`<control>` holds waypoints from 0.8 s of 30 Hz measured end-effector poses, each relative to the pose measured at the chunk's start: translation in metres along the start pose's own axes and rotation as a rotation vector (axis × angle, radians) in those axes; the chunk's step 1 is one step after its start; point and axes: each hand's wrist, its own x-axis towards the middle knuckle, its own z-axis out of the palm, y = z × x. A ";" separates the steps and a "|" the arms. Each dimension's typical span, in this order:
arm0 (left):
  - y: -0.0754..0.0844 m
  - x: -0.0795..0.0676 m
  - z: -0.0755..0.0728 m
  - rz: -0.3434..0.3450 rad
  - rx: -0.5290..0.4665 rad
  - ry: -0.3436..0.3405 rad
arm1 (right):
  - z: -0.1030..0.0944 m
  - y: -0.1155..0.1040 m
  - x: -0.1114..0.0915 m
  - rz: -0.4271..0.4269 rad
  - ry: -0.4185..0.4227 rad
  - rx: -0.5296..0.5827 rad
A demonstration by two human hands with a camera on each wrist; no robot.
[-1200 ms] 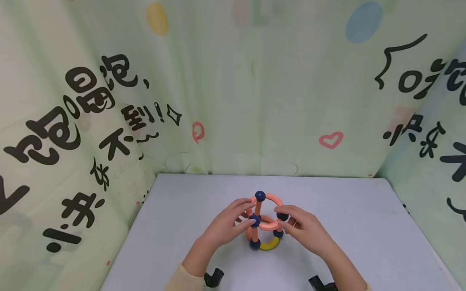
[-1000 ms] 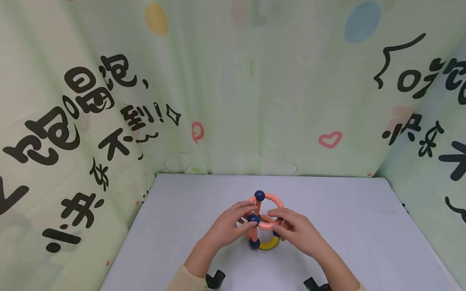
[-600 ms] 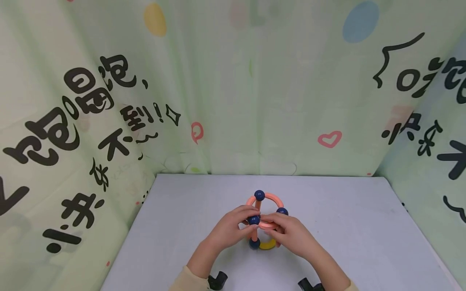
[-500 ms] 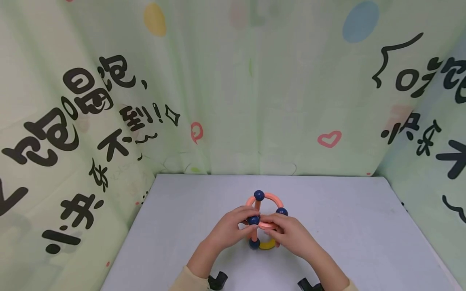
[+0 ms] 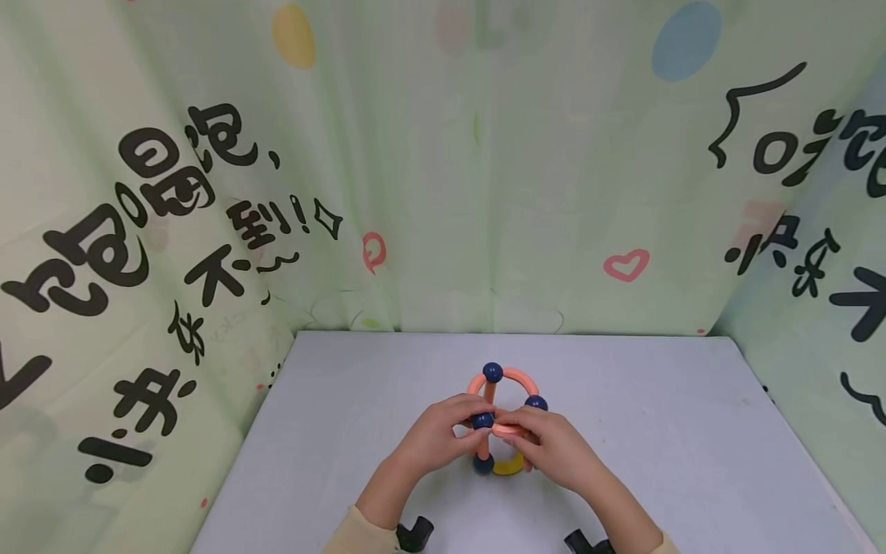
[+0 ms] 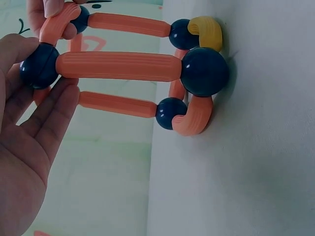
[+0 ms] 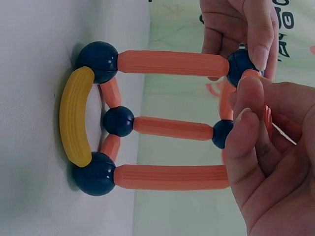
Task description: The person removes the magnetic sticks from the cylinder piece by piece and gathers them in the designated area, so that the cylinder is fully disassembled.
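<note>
Above counter [image 5: 374,369], L hand [image 5: 443,436] pinches navy ball [image 5: 482,420], R hand [image 5: 554,444] pinches curved orange rod [image 6: 56,25]; I'd prob. brace ball, press rod end squarely, gently.

Head view: the table [image 5: 332,400] occupies the lower centre, the curtain [image 5: 443,185] behind it and along both sides. The ball-and-rod structure [image 5: 507,430] stands on the table, right of the midline, between left hand [image 5: 446,432] and right hand [image 5: 551,444]. The front upper ball [image 5: 482,420] lies between the left hand's thumb and fingers, with the back upper ball [image 5: 492,372] behind it; directly below, the front lower ball [image 5: 483,464] rests on the table, the lower curved rod [image 5: 508,465] to its right. Left wrist view: the upper curved rod [image 6: 60,22], upper left, lies between the right hand's fingertips.
</note>
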 end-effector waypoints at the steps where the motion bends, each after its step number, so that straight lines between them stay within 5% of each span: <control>1: 0.000 0.000 0.000 0.004 0.001 0.002 | 0.000 0.000 0.000 -0.005 0.000 -0.001; 15: -0.005 0.000 -0.001 0.029 -0.003 0.027 | 0.001 0.003 -0.001 -0.044 -0.016 -0.025; 24: -0.005 -0.001 -0.001 0.027 0.002 0.010 | 0.002 0.002 -0.003 -0.090 0.057 -0.209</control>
